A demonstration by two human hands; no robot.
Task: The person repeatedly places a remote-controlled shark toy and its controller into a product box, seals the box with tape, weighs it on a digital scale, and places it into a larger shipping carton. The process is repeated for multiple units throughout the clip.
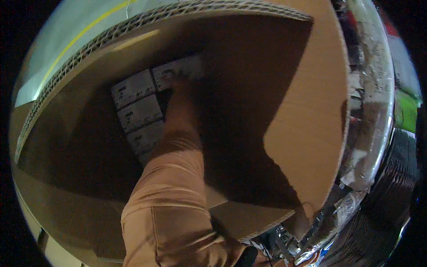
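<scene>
My left arm, in an orange-tan sleeve, reaches deep into a large cardboard carton (pixel 284 89). In the shadow at its bottom, my left hand (pixel 177 80) is at a small pale printed box (pixel 189 66) and seems to touch it. The fingers are too dark and blurred to show their grip. Similar pale boxes, an upper one (pixel 133 89), a middle one (pixel 141 112) and a lower one (pixel 146 137), lie in a column to the left. By the carton's lower right corner, what looks like part of my right hand (pixel 306 216) is against the flap edge; its fingers are mostly hidden.
The carton's thick corrugated rim (pixel 147 20) curves across the far side. Beyond it is a grey-green floor with a yellow line (pixel 80 35). On the right stand a plastic-wrapped bundle (pixel 376 89), a green package (pixel 405 111) and a stack of dark, thin-edged sheets (pixel 391 178).
</scene>
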